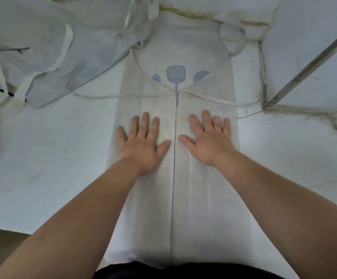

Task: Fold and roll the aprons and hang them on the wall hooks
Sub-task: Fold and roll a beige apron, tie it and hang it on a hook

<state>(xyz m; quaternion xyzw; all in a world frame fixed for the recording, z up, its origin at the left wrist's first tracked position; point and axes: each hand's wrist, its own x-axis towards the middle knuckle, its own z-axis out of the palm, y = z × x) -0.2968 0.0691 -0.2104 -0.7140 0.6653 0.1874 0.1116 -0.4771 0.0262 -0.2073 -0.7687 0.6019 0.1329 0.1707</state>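
Both hands lie flat with fingers spread, left hand [141,141] and right hand [210,137] pressing the folded apron [175,198] either side of its centre seam on the white table [52,168]; bare tabletop lies to both sides.

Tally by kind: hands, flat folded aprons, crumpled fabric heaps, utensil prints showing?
Hands: 2 (left hand, right hand)
Flat folded apron: 1
Crumpled fabric heap: 1
Utensil prints: 3 (spatula, left spoon, right spoon)
Total: 7
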